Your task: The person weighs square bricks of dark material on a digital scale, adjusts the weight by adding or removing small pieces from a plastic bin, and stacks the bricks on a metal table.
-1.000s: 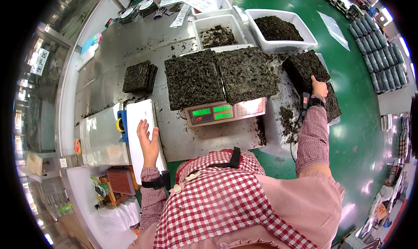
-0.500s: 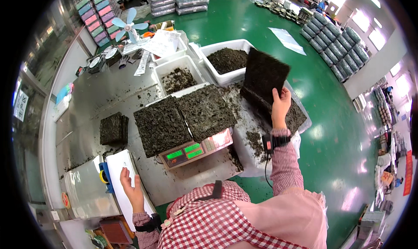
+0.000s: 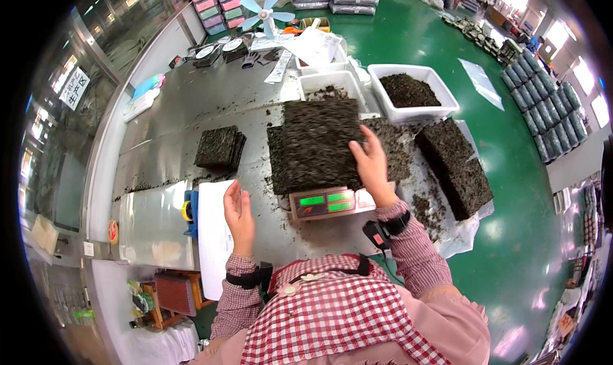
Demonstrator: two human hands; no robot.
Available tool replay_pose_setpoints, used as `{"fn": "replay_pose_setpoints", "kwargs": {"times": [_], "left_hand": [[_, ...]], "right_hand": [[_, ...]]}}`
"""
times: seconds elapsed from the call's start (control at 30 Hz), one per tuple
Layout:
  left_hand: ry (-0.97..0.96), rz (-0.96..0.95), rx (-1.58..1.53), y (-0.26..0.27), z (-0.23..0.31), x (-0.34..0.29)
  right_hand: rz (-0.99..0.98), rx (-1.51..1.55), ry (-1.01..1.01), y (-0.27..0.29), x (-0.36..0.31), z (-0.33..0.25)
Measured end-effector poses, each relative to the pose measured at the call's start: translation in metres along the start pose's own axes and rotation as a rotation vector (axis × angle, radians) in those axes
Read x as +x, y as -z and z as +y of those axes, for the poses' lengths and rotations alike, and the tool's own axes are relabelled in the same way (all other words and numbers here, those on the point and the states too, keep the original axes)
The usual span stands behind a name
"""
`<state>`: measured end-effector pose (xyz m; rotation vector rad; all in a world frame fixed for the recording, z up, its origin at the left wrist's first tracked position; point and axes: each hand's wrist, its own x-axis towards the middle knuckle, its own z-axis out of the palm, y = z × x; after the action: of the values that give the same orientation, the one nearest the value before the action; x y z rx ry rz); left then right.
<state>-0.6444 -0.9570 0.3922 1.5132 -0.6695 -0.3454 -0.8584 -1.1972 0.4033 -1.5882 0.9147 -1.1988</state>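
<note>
Between the person's two bare hands and just beyond them, a square, nearly black, rough-textured sheet [image 3: 321, 144] is covering most of a silver-grey scale [image 3: 322, 213] with glowing green displays. The right hand [image 3: 372, 164] is gripping the sheet's right edge, thumb lying on the upper face. Its surface is showing streaky with blur, mottled dark brown; whether it is touching what lies beneath, I cannot tell. The left hand [image 3: 241, 219] is holding nothing, its fingers raised and its thumb standing apart. Just left of it, a long white flat panel [image 3: 214, 243] is lying beside a blue tape dispenser [image 3: 191, 221]. Beyond it, a small stack of dark squares [image 3: 216, 146] is sitting. Right of the right hand, a thick, dark, crumbly-looking block [image 3: 454, 167] is resting on clear plastic [image 3: 461, 240].
</note>
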Motion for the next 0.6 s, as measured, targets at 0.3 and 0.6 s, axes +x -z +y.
{"fn": "replay_pose_setpoints", "kwargs": {"times": [0.3,0.6], "left_hand": [[0.038,0.095,0.066,0.040,-0.009,-0.007],[-0.128,-0.154,0.271,-0.026,-0.014,0.043]], "right_hand": [[0.093,-0.628,0.164,-0.025,-0.005,0.035],[0.006,-0.655,0.161,-0.017,-0.008,0.039]]}}
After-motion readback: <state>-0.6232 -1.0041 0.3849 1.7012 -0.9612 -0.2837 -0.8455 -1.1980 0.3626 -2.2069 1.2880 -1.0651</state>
